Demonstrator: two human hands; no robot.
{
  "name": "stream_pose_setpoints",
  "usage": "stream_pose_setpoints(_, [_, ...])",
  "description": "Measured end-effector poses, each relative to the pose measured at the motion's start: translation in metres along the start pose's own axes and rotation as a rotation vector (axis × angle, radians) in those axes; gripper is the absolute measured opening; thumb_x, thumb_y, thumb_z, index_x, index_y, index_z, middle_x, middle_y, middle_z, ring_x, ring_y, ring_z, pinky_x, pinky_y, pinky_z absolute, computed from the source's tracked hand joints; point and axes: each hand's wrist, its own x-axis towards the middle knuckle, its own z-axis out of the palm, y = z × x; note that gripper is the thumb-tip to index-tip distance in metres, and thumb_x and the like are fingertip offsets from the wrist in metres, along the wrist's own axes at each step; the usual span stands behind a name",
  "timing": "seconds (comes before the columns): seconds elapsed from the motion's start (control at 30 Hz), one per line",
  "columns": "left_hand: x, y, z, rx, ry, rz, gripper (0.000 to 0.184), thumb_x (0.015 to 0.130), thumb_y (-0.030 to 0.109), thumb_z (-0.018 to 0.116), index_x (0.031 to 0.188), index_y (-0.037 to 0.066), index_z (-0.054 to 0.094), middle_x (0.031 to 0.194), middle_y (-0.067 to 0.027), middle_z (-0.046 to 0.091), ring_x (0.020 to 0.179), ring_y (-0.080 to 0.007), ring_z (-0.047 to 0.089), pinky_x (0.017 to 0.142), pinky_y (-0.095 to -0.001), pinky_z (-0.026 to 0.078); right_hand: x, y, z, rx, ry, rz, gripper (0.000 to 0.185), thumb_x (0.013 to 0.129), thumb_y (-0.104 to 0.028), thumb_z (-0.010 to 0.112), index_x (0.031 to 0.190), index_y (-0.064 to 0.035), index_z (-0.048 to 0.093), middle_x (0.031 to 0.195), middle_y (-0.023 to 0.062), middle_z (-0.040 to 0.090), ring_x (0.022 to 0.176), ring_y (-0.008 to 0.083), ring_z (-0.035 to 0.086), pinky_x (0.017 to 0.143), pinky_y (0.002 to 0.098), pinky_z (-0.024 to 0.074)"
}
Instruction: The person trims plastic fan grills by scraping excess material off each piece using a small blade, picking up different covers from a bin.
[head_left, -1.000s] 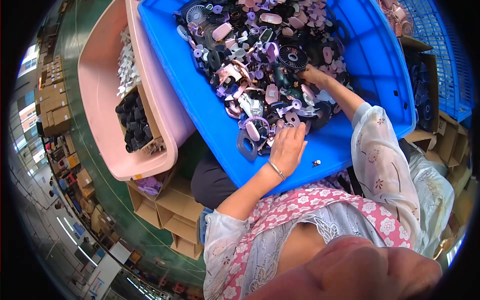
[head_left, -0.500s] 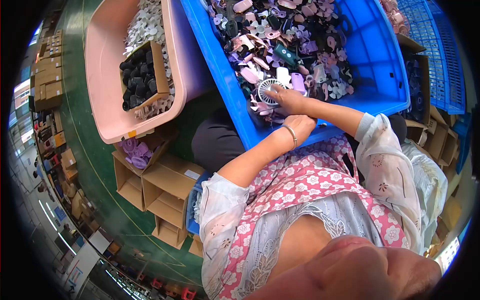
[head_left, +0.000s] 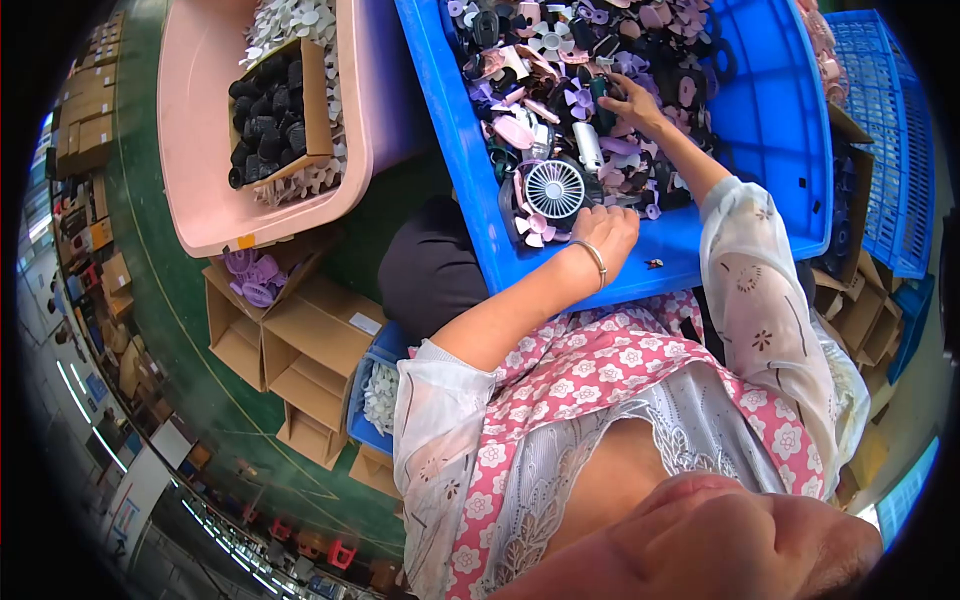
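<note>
My left hand (head_left: 607, 236), with a bracelet at its wrist, is closed at the front of the blue bin (head_left: 735, 228); what its fingers hold, if anything, is hidden. Just beyond it sits a round white fan grille (head_left: 554, 190) with dark parts behind it. Farther in, my right hand (head_left: 637, 106) has its fingers apart over the mixed parts, beside a dark green piece (head_left: 598, 92). A white cylindrical part (head_left: 588, 147) and a pink oval part (head_left: 514, 132) lie between the grille and the right hand.
Left of the blue bin stands a pink tub (head_left: 205, 130) with white fan blades (head_left: 290, 28) and a box of black parts (head_left: 268, 120). Cardboard boxes (head_left: 318, 320) and a small blue container (head_left: 358, 400) are below. Blue crates (head_left: 880, 140) stand at the right.
The white grille was under my right hand half a second ago and now lies beside my left. My right hand has moved away, deeper into the bin, with its fingers spread.
</note>
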Motion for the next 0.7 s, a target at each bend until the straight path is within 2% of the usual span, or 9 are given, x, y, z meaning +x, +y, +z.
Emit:
stream_pose_setpoints(0.07, [0.003, -0.004, 0.001, 0.011, -0.024, -0.016, 0.019, 0.071, 0.003, 0.057, 0.089, 0.001, 0.051, 0.084, -0.0163, 0.060, 0.079, -0.0307, 0.061, 0.066, -0.0391, 0.049, -0.002, -0.004, 0.025, 0.004, 0.002, 0.062, 0.079, 0.071, -0.041, 0.070, 0.135, -0.0105, 0.034, 0.077, 0.0116, 0.062, 0.063, 0.0194, 0.060, 0.059, 0.0301, 0.0477])
stream_pose_setpoints(0.1, [0.003, -0.007, 0.003, 0.004, -0.025, -0.008, 0.020, 0.070, 0.003, 0.058, 0.089, 0.001, 0.051, 0.083, -0.0163, 0.060, 0.078, -0.0310, 0.061, 0.066, -0.0396, 0.049, -0.012, -0.022, 0.023, 0.136, -0.108, 0.256, 0.082, 0.074, -0.037, 0.069, 0.139, -0.0113, 0.027, 0.075, 0.0102, 0.058, 0.053, 0.0164, 0.055, 0.050, 0.0287, 0.0448])
stream_pose_setpoints(0.17, [0.005, -0.009, 0.001, 0.013, -0.006, -0.013, 0.022, 0.071, 0.007, 0.061, 0.089, 0.000, 0.052, 0.082, -0.0172, 0.060, 0.078, -0.0323, 0.062, 0.065, -0.0411, 0.050, -0.029, -0.031, 0.024, 0.306, -0.139, 0.306, 0.076, 0.076, -0.031, 0.067, 0.138, -0.0108, 0.028, 0.074, 0.0077, 0.055, 0.047, 0.0137, 0.049, 0.044, 0.0272, 0.0410])
stream_pose_setpoints(0.3, [0.006, -0.012, -0.013, -0.201, 0.043, -0.035, 0.020, 0.079, 0.015, 0.060, 0.088, -0.001, 0.052, 0.081, -0.0206, 0.059, 0.078, -0.0377, 0.060, 0.069, -0.0455, 0.048, -0.056, -0.053, -0.013, 0.322, -0.249, 0.218, 0.053, 0.077, -0.022, 0.064, 0.124, -0.0069, 0.045, 0.073, 0.0025, 0.053, 0.053, 0.0093, 0.049, 0.047, 0.0232, 0.0395])
stream_pose_setpoints(0.43, [0.011, -0.017, -0.025, -0.473, 0.113, -0.128, 0.043, 0.082, 0.026, 0.058, 0.109, -0.006, 0.050, 0.088, -0.0234, 0.063, 0.079, -0.0355, 0.062, 0.072, -0.0403, 0.048, -0.087, -0.090, -0.047, 0.843, -0.138, 0.264, 0.018, 0.081, -0.012, 0.062, 0.097, -0.0092, 0.053, 0.073, 0.0017, 0.058, 0.053, 0.0086, 0.052, 0.047, 0.0206, 0.0425])
stream_pose_setpoints(0.47, [0.013, -0.019, -0.026, -0.617, 0.123, -0.209, 0.046, 0.082, 0.027, 0.058, 0.109, -0.008, 0.047, 0.085, -0.0262, 0.061, 0.081, -0.0410, 0.059, 0.073, -0.0455, 0.046, -0.101, -0.109, -0.056, 0.905, -0.117, 0.287, 0.016, 0.081, -0.012, 0.062, 0.094, -0.0084, 0.054, 0.072, 0.0019, 0.058, 0.053, 0.0092, 0.054, 0.046, 0.0210, 0.0427])
stream_pose_setpoints(0.53, [0.021, -0.022, -0.025, -0.869, 0.302, -0.315, 0.056, 0.085, 0.038, 0.056, 0.113, -0.009, 0.043, 0.086, -0.0215, 0.063, 0.077, -0.0294, 0.064, 0.069, -0.0382, 0.048, -0.128, -0.133, -0.061, 1.066, -0.065, 0.324, 0.014, 0.080, -0.011, 0.063, 0.092, -0.0071, 0.056, 0.074, 0.0043, 0.059, 0.053, 0.0115, 0.056, 0.044, 0.0226, 0.0431])
stream_pose_setpoints(0.6, [0.018, -0.014, -0.036, -1.212, 0.330, -0.309, 0.043, 0.089, 0.033, 0.054, 0.110, -0.004, 0.045, 0.073, -0.0090, 0.061, 0.057, -0.0118, 0.059, 0.052, -0.0235, 0.046, -0.152, -0.147, -0.063, 1.170, -0.053, 0.374, 0.013, 0.080, -0.011, 0.063, 0.089, -0.0059, 0.056, 0.072, 0.0052, 0.059, 0.052, 0.0118, 0.056, 0.044, 0.0232, 0.0438])
stream_pose_setpoints(0.7, [0.010, -0.008, -0.048, -1.410, 0.213, -0.168, 0.016, 0.092, 0.018, 0.050, 0.084, 0.004, 0.050, 0.066, -0.0040, 0.059, 0.049, -0.0077, 0.051, 0.046, -0.0205, 0.041, -0.183, -0.156, -0.059, 1.224, -0.071, 0.355, 0.014, 0.080, -0.014, 0.065, 0.086, -0.0063, 0.056, 0.069, 0.0039, 0.058, 0.052, 0.0107, 0.055, 0.042, 0.0221, 0.0431])
